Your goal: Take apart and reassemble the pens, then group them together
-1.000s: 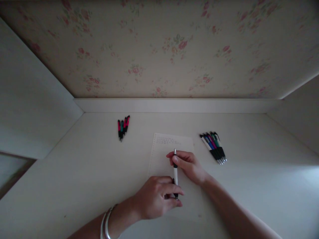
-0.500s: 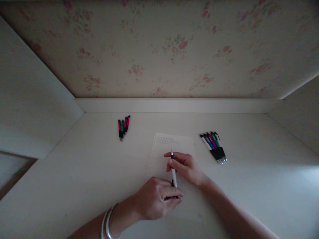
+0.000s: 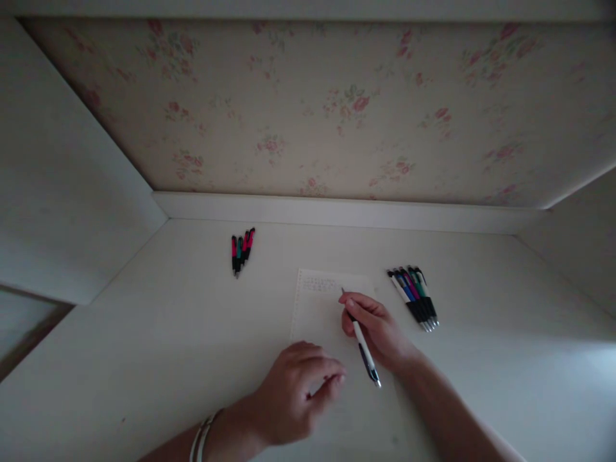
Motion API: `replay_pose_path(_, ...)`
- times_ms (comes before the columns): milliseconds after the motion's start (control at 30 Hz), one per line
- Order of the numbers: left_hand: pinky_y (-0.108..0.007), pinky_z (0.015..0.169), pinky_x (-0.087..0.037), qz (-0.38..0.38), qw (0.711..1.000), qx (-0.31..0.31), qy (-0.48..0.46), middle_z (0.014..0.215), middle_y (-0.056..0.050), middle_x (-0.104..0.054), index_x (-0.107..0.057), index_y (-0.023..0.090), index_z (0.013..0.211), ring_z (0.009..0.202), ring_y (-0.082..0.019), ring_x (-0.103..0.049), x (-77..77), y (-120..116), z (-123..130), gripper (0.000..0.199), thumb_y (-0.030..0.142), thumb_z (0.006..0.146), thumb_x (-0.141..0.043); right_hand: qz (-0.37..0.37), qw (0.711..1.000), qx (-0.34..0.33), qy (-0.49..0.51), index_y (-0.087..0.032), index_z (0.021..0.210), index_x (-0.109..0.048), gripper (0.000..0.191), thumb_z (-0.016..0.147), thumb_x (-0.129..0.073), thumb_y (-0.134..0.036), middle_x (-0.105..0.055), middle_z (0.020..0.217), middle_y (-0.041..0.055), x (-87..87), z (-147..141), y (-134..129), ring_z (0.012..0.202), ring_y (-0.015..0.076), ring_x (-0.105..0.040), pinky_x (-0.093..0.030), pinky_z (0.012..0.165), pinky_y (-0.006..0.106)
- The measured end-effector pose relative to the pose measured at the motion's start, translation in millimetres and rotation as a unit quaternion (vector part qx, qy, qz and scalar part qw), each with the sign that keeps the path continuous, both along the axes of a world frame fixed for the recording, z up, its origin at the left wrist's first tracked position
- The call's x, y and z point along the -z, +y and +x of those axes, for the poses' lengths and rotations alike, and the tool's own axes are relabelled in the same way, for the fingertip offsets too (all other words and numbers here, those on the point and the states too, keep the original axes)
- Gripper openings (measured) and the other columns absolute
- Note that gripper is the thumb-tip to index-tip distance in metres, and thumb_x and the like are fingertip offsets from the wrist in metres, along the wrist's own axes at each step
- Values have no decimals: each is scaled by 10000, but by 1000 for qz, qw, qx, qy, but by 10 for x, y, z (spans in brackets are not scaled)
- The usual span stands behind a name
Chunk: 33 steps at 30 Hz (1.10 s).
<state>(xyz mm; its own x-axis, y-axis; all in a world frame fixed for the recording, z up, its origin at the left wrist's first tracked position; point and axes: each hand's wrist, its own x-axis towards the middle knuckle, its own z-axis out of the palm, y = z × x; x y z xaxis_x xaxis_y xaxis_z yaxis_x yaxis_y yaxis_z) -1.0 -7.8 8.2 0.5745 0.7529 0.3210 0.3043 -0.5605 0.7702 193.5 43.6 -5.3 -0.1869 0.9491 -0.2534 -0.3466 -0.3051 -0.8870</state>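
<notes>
held in the right hand (image 3: 387, 337), between thumb (image 3: 359, 310) and fingers clamped together about the black grip: a white pen (image 3: 360, 339), out over the sheet of paper (image 3: 312, 317). aligned aslant, with the pointed end away from the body and a little to the left, just beyond the fingertips and near the handwriting (image 3: 320, 283), and with the clip end back toward the body and to the right, free of the palm. impossible to tell from here whether touching paper at the point or just above. nearer to the right hand by far, being gripped there; to the left of the barrel, close but apart, the left hand (image 3: 291, 391), with nothing to be seen in the fingers, thumb and forefinger drawn in close to each other, too blurred to tell whether quite meeting. slim and straight in look, white along the barrel, dark at grip and clip, silvery at both ends. farther off to the right on the white desk (image 3: 192, 333), a fan of pens (image 3: 414, 298) with coloured and white barrels; farther off to the left, a smaller bunch in red, green and black (image 3: 243, 252).
</notes>
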Motion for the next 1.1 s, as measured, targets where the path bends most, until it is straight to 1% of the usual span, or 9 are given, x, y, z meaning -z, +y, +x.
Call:
replay_pose_path(200, -382, 985, -463, 95, 990, -21, 101, 1117, -53, -722, -690, 189, 1074, 1042, -207, -622, 77, 65, 20, 210, 162, 946, -526, -33, 999, -20, 21, -205, 877, -692, 267, 822, -701, -466, -562, 533, -22, -9, 238, -54, 514, 137, -487, -381, 549, 278)
replay_pose_path(333, -397, 1092, -401, 116, 983, -8, 139, 1260, -36, -687, -638, 191, 1222, 1170, -203, -594, 187, 6, 46, 281, 238, 962, -543, -12, 999, 32, 42, -230, 970, -710, 292, 833, -593, -459, -660, 733, 56, 19, 418, -24, 649, 201, -577, -469, 690, 375)
replay_pose_path(467, -388, 1121, -377, 117, 978, 7, 173, 1343, -32, -642, -609, 179, 1275, 1245, -198, -558, 228, -23, 64, 324, 297, 989, -513, 31, 996, 65, 58, -270, 994, -716, 297, 718, -630, -338, -717, 944, 62, -31, 452, 31, 660, 186, -556, -478, 732, 391)
replay_pose_path(567, -383, 1129, -372, 119, 976, 23, 183, 1375, -47, -617, -600, 156, 1287, 1272, -205, -540, 212, -7, 61, 365, 348, 990, -510, 48, 995, 81, 44, -276, 901, -707, 208, 695, -716, -246, -703, 818, 13, -84, 383, 77, 666, 166, -544, -444, 662, 316)
replay_pose_path(633, -393, 1132, -371, 118, 973, 34, 193, 1397, -57, -598, -588, 146, 1303, 1295, -215, -522, 197, 6, 53, 393, 368, 991, -502, 57, 994, 95, 7, -253, 787, -689, 81, 781, -720, -328, -632, 645, -10, -96, 316, 116, 608, 149, -515, -394, 591, 278)
replay_pose_path(733, -414, 1132, -375, 113, 970, 48, 209, 1413, -65, -582, -574, 141, 1321, 1314, -226, -507, 181, 16, 39, 408, 372, 997, -484, 52, 989, 102, -98, -203, 661, -691, 455, 886, -553, -573, -541, 522, 0, -88, 205, 189, 512, 140, -444, -329, 511, 281)
replay_pose_path(800, -422, 1132, -376, 113, 970, 48, 208, 1413, -66, -583, -573, 146, 1323, 1315, -228, -507, 175, 15, 33, 406, 374, 1001, -476, 39, 974, 122, -185, -182, 681, -732, 565, 895, -471, -635, -517, 504, 5, -85, 129, 243, 492, 142, -424, -314, 490, 287)
replay_pose_path(967, -415, 1138, -368, 104, 972, 49, 206, 1418, -58, -578, -561, 156, 1336, 1308, -228, -507, 165, 13, 29, 403, 368, 1006, -466, 67, 947, 147, -278, -208, 963, -702, 243, 809, -627, -380, -568, 544, -38, -75, -5, 354, 511, 147, -470, -337, 487, 265)
replay_pose_path(1100, -413, 1142, -362, 95, 972, 52, 209, 1430, -52, -567, -547, 162, 1348, 1307, -226, -504, 141, 28, 28, 408, 366, 1003, -472, 54, 942, 141, -301, -215, 680, -610, 47, 700, -581, -184, -517, 450, -60, -10, -13, 372, 447, 135, -417, -281, 443, 259)
